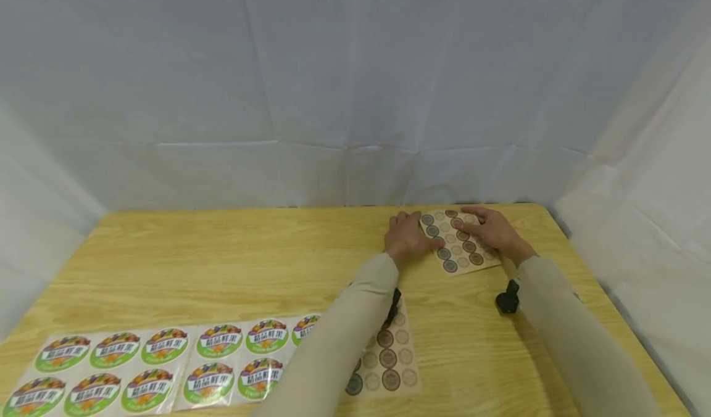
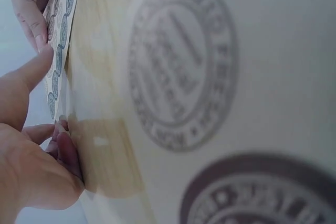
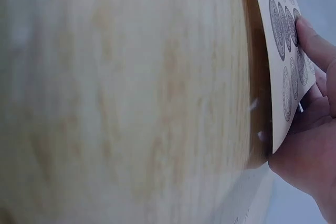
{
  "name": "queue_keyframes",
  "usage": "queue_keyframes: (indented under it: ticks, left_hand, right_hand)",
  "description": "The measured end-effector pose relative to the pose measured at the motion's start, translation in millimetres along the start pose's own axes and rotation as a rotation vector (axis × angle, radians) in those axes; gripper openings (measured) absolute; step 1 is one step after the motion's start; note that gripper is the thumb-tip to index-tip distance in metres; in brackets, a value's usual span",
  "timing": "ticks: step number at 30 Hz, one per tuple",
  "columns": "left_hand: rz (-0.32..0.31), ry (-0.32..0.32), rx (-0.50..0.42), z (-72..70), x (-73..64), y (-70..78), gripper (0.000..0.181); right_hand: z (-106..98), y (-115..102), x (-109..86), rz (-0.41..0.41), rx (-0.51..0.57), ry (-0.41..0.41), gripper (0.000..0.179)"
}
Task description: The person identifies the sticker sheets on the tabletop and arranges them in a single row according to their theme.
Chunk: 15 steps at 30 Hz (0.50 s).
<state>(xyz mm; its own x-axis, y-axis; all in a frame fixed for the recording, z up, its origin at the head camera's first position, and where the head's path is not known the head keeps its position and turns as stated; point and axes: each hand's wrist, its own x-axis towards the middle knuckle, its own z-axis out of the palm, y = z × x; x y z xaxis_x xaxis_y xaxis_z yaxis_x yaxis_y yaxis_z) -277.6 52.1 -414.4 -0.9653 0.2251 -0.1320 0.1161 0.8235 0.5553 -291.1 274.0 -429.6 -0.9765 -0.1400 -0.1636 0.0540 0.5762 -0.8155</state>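
Observation:
A sheet of round stickers [image 1: 451, 239], with grey, brown and pale circles, is at the back right of the table, between both hands. The right hand [image 1: 496, 229] grips its right side, thumb over the printed face and fingers behind it. In the right wrist view, that side of the sheet [image 3: 286, 72] bends up off the tabletop. At the left edge, the left hand [image 1: 407, 237] lays its thumb on the printed face. Its other fingers [image 2: 67, 150] rest low by the sheet's corner in the left wrist view.
A similar sticker sheet [image 1: 410, 377] lies at the front, partly beneath the left forearm. Sheets of larger fruit-label stickers [image 1: 183, 343] cover the front left. White sheeting [image 1: 355, 96] hangs behind the wooden table [image 1: 222, 256] and along its sides.

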Motion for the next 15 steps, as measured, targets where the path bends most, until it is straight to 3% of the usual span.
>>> queue_keyframes:
  ticks: [9, 15]
  left_hand:
    - [-0.054, 0.075, -0.097, 7.3, 4.2, -1.5, 0.047]
    - [-0.070, 0.109, -0.173, 11.4, 6.2, -3.7, 0.060]
  right_hand:
    - [1.2, -0.3, -3.9, -0.004, 0.068, -0.034, 0.068]
    - [3.8, -4.6, -4.3, -0.021, -0.012, -0.037, 0.067]
